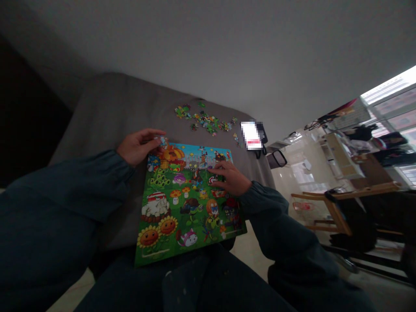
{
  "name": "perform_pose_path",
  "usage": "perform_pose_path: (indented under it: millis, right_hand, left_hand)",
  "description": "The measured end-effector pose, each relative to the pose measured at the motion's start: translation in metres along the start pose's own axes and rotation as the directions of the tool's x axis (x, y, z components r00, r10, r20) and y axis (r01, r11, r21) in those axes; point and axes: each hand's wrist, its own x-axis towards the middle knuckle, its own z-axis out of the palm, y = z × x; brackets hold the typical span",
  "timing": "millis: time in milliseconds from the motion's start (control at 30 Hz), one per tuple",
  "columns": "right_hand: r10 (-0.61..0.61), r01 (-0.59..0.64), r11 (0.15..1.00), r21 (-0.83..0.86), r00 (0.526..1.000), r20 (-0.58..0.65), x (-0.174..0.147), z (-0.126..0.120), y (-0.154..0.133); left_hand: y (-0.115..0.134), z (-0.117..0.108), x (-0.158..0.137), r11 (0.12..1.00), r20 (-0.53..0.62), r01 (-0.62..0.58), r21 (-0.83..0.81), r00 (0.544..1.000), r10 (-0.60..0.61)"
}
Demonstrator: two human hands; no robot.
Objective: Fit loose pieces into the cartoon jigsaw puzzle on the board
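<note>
Puzzle piece point(163, 141), pinched in the left hand point(139, 147), lies at the puzzle board's point(195, 216) far left corner, the loosely spread right hand point(232, 177) over its right side.

Home, clothes point(391, 149) by window point(398, 104), wooden chair point(338, 214)

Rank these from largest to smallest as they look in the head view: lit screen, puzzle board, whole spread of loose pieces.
1. Puzzle board
2. Loose pieces, counting their whole spread
3. Lit screen
</note>
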Motion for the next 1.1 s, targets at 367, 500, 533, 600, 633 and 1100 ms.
perform_pose_path:
  millis: [367, 500, 533, 600, 633, 1100]
  right_hand:
    - [-0.010, 0.009, 1.000, -0.017, 1.000, -0.025, 0.000, 0.004, 0.000]
    - [-0.029, 0.029, 1.000, -0.001, 0.997, -0.075, 0.000, 0.002, -0.005]
    - [-0.041, 0.041, 0.999, 0.000, 0.995, -0.089, 0.001, 0.002, -0.008]
    - [-0.082, 0.081, 0.997, -0.022, 0.992, -0.091, 0.002, 0.003, -0.017]
    - [-0.103, 0.100, 0.994, -0.045, 0.992, -0.078, 0.002, 0.004, -0.022]
    - [-0.071, 0.080, 0.984, -0.157, 0.996, 0.061, 0.005, 0.007, -0.047]
  left_hand:
    - [0.005, 0.003, -0.003, 1.000, -0.009, 0.020, -0.016, 1.000, -0.020]
    - [0.007, 0.004, -0.004, 1.000, -0.015, 0.031, -0.002, 0.999, -0.031]
    - [0.007, 0.004, -0.004, 0.999, -0.014, 0.034, 0.001, 0.999, -0.034]
    - [0.007, 0.004, -0.004, 0.999, -0.017, 0.038, 0.006, 0.999, -0.038]
    - [0.007, 0.004, -0.004, 0.999, -0.020, 0.039, 0.008, 0.999, -0.039]
    - [0.007, 0.003, -0.004, 0.999, -0.012, 0.029, 0.029, 1.000, -0.029]
